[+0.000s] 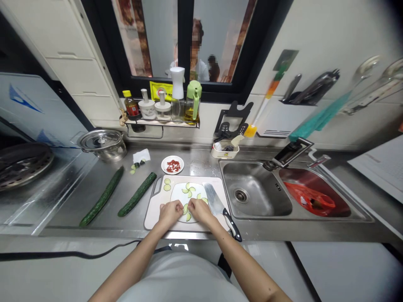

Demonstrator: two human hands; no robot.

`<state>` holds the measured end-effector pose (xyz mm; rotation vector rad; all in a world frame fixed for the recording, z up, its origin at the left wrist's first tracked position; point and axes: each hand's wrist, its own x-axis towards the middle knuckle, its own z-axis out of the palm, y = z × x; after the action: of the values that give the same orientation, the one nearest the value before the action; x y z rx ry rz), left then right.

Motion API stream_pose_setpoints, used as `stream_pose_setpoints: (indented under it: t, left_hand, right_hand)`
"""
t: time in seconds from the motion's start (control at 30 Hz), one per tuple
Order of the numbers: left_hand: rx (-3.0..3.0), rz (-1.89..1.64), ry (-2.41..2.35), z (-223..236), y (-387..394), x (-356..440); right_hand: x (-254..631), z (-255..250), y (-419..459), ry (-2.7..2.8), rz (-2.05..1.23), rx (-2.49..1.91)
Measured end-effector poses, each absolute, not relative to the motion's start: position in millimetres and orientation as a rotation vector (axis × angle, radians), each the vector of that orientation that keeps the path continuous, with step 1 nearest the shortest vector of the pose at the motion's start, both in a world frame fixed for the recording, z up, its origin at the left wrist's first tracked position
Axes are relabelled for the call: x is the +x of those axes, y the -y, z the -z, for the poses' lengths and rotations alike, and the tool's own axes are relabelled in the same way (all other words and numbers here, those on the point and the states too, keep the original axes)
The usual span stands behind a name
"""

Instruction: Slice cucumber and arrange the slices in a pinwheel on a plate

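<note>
Both hands are over a white plate [178, 191] lying on the cutting board [154, 214]. My left hand [171, 211] is at the plate's left edge, fingers pinched together; what they hold, if anything, is too small to make out. My right hand [199, 209] has its fingertips closed at a cucumber slice [185, 207] on the plate. More thin cucumber slices [189, 190] form a pinwheel toward the plate's back. Two round slices [167, 184] rest on the board's upper left. A kitchen knife [217, 203] lies on the board at right, its black handle over the counter's front edge.
Two whole cucumbers [138, 195] lie left of the board. Behind it stands a small dish of red bits [173, 165]. A double sink [258, 191] is at right, with a red plastic bag [310, 199]. A lidded steel pot [107, 144] stands back left.
</note>
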<state>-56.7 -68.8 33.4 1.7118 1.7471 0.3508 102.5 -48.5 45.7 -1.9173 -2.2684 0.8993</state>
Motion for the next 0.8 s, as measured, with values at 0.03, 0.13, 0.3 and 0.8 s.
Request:
stream_pose_setpoints:
  t: [0.03,0.13,0.3,0.8]
  left_hand:
    - [1.715,-0.346,-1.75,-33,69,-56]
    - [1.724,-0.319,-1.761,-34,68,-55]
    - [1.755,-0.323,-1.765,-34,69,-54]
    - [1.89,-0.257,-1.783,-31,72,-51]
  right_hand:
    - [103,-45,49,2.266,-0.9,-1.919]
    - [103,-44,49,2.267,-0.895,-1.931]
    - [101,-41,50,2.318,-0.862,-1.925]
    - [99,-27,52,2.483,-0.648,-1.891]
